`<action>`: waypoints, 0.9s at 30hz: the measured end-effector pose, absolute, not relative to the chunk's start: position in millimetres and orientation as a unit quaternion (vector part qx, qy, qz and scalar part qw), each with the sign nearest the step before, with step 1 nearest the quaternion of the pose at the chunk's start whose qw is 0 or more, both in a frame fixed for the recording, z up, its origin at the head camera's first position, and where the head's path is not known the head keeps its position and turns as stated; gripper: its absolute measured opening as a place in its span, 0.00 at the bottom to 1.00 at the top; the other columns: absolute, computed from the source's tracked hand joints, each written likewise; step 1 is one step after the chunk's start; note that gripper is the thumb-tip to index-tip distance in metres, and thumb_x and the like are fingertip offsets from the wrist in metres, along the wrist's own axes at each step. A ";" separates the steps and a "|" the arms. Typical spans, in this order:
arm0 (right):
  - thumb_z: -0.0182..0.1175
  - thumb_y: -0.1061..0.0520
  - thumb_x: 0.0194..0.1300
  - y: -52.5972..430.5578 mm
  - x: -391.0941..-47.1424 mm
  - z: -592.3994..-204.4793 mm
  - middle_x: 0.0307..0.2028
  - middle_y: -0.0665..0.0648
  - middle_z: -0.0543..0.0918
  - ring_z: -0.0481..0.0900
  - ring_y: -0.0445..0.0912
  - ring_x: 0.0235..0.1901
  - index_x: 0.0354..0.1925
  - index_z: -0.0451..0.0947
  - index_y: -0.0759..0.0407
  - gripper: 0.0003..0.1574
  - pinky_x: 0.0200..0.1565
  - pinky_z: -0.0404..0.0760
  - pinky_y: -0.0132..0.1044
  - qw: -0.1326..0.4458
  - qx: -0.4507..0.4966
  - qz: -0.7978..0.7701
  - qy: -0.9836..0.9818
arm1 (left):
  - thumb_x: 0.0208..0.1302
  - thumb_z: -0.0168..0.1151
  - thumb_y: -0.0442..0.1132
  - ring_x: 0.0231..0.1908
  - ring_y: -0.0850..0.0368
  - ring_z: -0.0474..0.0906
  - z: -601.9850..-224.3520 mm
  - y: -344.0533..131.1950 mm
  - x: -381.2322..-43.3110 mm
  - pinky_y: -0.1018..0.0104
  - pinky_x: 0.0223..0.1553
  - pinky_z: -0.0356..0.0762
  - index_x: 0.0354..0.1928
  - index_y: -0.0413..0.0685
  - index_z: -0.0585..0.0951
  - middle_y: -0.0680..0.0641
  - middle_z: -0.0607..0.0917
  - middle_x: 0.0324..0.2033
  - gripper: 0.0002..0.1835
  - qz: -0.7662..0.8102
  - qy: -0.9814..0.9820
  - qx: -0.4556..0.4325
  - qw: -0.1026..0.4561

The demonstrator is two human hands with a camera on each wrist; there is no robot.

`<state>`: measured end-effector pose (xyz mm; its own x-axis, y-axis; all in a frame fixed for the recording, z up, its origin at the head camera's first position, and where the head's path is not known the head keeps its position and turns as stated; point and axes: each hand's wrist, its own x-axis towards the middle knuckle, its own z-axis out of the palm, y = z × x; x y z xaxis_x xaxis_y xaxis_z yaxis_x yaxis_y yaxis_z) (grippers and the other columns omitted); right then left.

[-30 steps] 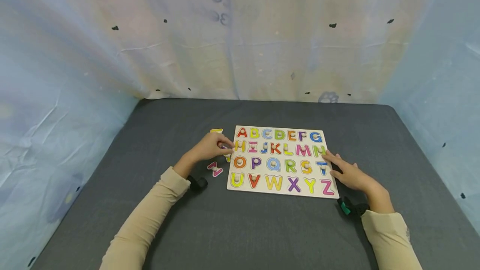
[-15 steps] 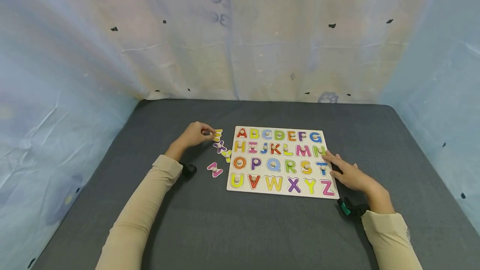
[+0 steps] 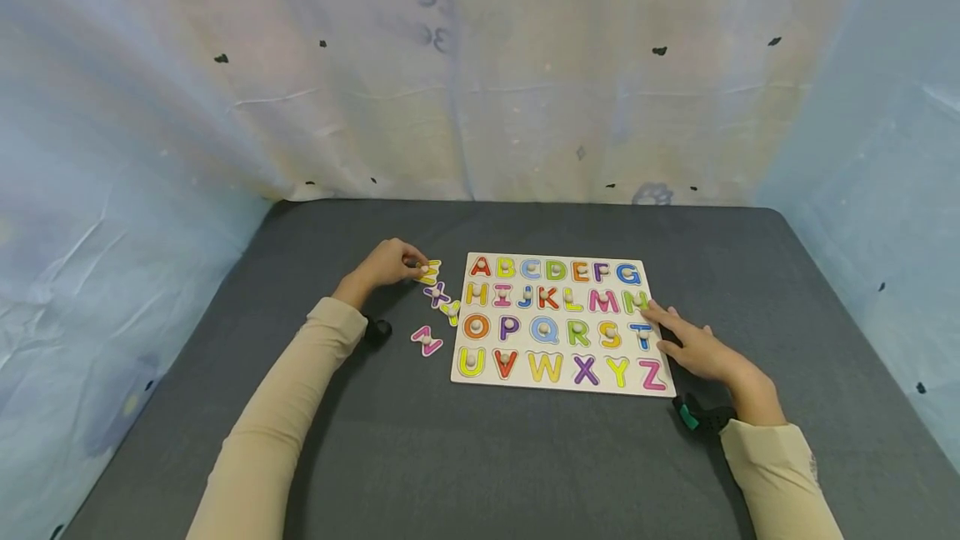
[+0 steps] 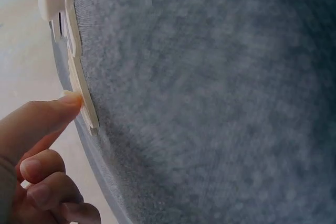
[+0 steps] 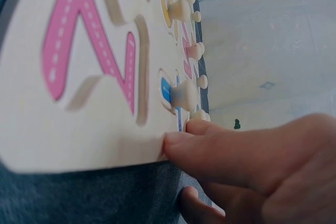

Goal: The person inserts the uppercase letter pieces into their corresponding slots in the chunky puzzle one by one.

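My left hand (image 3: 386,263) is left of the letter puzzle board (image 5: 105,140), thumb and index finger pinching the knob of a yellow letter W piece (image 3: 431,274). In the left wrist view that piece (image 4: 90,109) is seen edge-on, close to the grey cloth. Loose beside it are a purple X (image 3: 437,296), a yellow Y (image 3: 451,312) and a pink Z (image 3: 427,341). My right hand (image 3: 697,346) rests on the board's right edge beside N and T, fingers extended. In the right wrist view its thumb (image 5: 181,142) touches the edge near the blue T's knob (image 5: 184,95).
Knobbed letters A to V sit in the board. Its W, X, Y and Z places (image 3: 584,370) are recesses with printed letters and no knobs. Grey cloth (image 3: 525,457) covers the table, and pale curtains (image 3: 555,107) enclose its back and sides.
My left hand has gone from the X and Y pieces by the board's left edge up and left to the W, uncovering the X. My right hand has stayed put.
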<state>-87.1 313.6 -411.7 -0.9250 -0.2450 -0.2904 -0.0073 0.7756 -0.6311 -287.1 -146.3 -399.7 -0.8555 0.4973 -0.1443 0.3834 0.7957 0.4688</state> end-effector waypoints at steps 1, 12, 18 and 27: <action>0.52 0.57 0.70 313.5 -87.5 -411.8 0.73 0.74 0.45 0.39 0.76 0.71 0.72 0.54 0.63 0.37 0.58 0.31 0.80 0.180 -0.068 -0.327 0.925 | 0.63 0.64 0.41 0.36 0.49 0.80 -399.7 -146.4 -287.5 0.58 0.41 0.76 0.45 0.43 0.86 0.39 0.88 0.38 0.13 0.215 0.940 0.232 0.131; 0.52 0.57 0.71 314.3 -87.2 -413.8 0.73 0.74 0.46 0.41 0.76 0.71 0.72 0.54 0.64 0.36 0.58 0.32 0.80 0.175 -0.075 -0.327 0.926 | 0.57 0.68 0.43 0.49 0.45 0.82 -397.7 -151.4 -285.9 0.50 0.50 0.78 0.38 0.47 0.88 0.42 0.88 0.45 0.10 0.183 0.951 0.213 0.131; 0.52 0.57 0.71 313.7 -85.7 -412.0 0.73 0.74 0.46 0.40 0.76 0.71 0.72 0.55 0.64 0.35 0.59 0.32 0.80 0.176 -0.072 -0.326 0.926 | 0.57 0.69 0.48 0.40 0.48 0.80 -395.2 -151.5 -273.5 0.59 0.38 0.76 0.39 0.49 0.87 0.42 0.87 0.45 0.13 0.209 0.953 0.198 0.097; 0.51 0.58 0.71 315.3 -86.2 -410.7 0.73 0.74 0.45 0.39 0.76 0.71 0.72 0.54 0.64 0.35 0.58 0.32 0.80 0.178 -0.073 -0.328 0.925 | 0.54 0.72 0.45 0.28 0.58 0.67 -393.0 -129.1 -240.7 0.68 0.30 0.62 0.35 0.45 0.88 0.41 0.87 0.41 0.12 0.295 0.926 0.218 0.083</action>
